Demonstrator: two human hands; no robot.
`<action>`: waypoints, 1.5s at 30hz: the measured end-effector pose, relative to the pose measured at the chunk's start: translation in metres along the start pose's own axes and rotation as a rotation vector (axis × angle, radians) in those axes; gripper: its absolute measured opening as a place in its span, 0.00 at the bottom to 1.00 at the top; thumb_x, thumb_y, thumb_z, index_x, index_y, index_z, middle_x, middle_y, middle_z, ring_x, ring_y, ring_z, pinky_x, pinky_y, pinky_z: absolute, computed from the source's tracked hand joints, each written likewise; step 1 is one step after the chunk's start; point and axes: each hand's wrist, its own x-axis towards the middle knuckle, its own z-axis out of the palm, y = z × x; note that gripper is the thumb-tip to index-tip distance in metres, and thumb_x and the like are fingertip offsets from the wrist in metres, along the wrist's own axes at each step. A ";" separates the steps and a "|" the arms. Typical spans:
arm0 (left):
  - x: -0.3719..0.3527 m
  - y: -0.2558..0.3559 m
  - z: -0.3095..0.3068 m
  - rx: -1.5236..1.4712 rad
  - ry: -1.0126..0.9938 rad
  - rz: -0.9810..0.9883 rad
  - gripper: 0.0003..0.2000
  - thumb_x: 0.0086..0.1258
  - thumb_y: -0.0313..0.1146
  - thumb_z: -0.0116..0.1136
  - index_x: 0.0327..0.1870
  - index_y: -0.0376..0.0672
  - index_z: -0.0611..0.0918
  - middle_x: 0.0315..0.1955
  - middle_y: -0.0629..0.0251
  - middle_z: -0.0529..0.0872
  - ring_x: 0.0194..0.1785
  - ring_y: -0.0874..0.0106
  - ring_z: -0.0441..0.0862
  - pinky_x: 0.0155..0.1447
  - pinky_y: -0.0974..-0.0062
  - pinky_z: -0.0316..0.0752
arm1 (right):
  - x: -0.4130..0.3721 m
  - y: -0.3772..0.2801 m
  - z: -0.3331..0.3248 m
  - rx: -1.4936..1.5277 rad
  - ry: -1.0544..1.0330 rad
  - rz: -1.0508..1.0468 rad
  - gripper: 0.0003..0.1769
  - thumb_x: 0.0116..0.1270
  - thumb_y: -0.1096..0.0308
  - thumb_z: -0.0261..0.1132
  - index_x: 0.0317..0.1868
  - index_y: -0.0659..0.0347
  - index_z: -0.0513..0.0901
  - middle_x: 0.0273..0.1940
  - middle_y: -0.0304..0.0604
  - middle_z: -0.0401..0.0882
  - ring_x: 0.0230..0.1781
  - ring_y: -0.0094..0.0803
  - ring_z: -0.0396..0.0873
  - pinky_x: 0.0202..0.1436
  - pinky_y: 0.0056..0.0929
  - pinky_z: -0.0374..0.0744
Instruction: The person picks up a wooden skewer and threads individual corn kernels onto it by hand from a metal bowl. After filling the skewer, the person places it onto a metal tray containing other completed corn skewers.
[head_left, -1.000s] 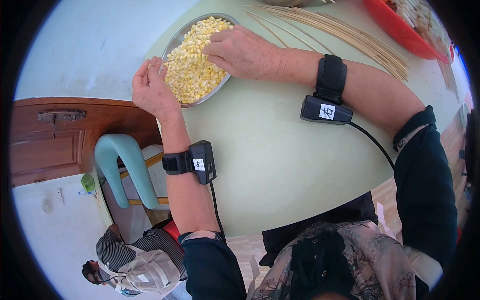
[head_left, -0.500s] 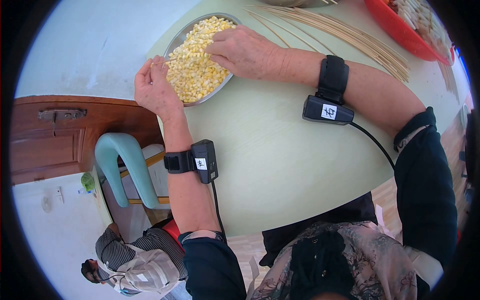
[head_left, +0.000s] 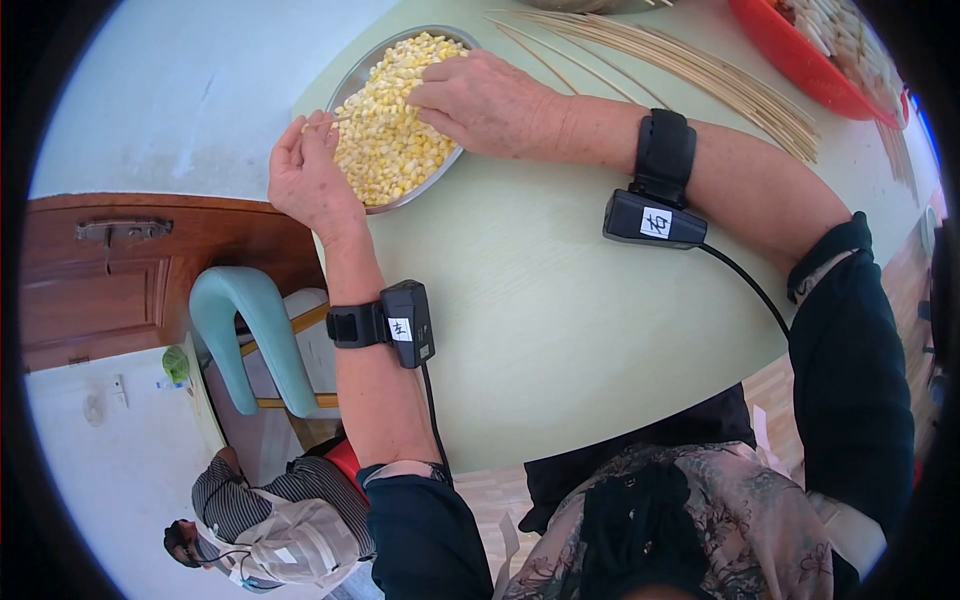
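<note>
A metal bowl (head_left: 352, 82) full of yellow and white corn kernels (head_left: 395, 165) stands at the table's far left edge. My left hand (head_left: 318, 185) is closed at the bowl's left side, pinching a thin wooden skewer (head_left: 342, 119) that points right over the corn. Above the kernels, my right hand (head_left: 490, 105) has its fingers pressed together near the skewer's far end. Whatever lies between those fingertips is hidden from view.
A pile of bamboo skewers (head_left: 700, 75) lies beyond my right forearm. The red basin (head_left: 815, 70) at the upper right holds pale skewered food. A teal-backed chair (head_left: 265, 330) and a seated person in a striped top (head_left: 290, 510) are to the left.
Both hands stay almost in place. The right fingers have shifted very slightly left over the corn; the left hand keeps its pinch on the skewer.
</note>
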 end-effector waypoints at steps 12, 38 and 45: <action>0.001 -0.002 -0.001 0.018 -0.027 0.029 0.12 0.67 0.23 0.47 0.47 0.22 0.72 0.40 0.46 0.81 0.44 0.63 0.82 0.49 0.73 0.80 | -0.002 0.000 -0.004 0.025 -0.042 0.029 0.10 0.62 0.68 0.58 0.39 0.65 0.80 0.33 0.49 0.78 0.34 0.47 0.78 0.41 0.39 0.76; 0.001 -0.007 -0.002 0.154 -0.002 0.120 0.12 0.67 0.26 0.50 0.49 0.32 0.78 0.35 0.61 0.86 0.39 0.74 0.84 0.45 0.82 0.79 | 0.004 0.001 -0.009 0.118 0.064 -0.054 0.07 0.60 0.70 0.59 0.34 0.65 0.80 0.27 0.51 0.76 0.30 0.49 0.76 0.35 0.42 0.74; 0.003 -0.016 -0.005 0.085 0.071 0.045 0.12 0.64 0.29 0.56 0.47 0.35 0.80 0.28 0.65 0.84 0.31 0.79 0.83 0.36 0.84 0.79 | 0.004 -0.004 -0.011 0.176 0.069 -0.054 0.07 0.59 0.71 0.60 0.36 0.65 0.80 0.26 0.51 0.75 0.29 0.48 0.75 0.34 0.42 0.74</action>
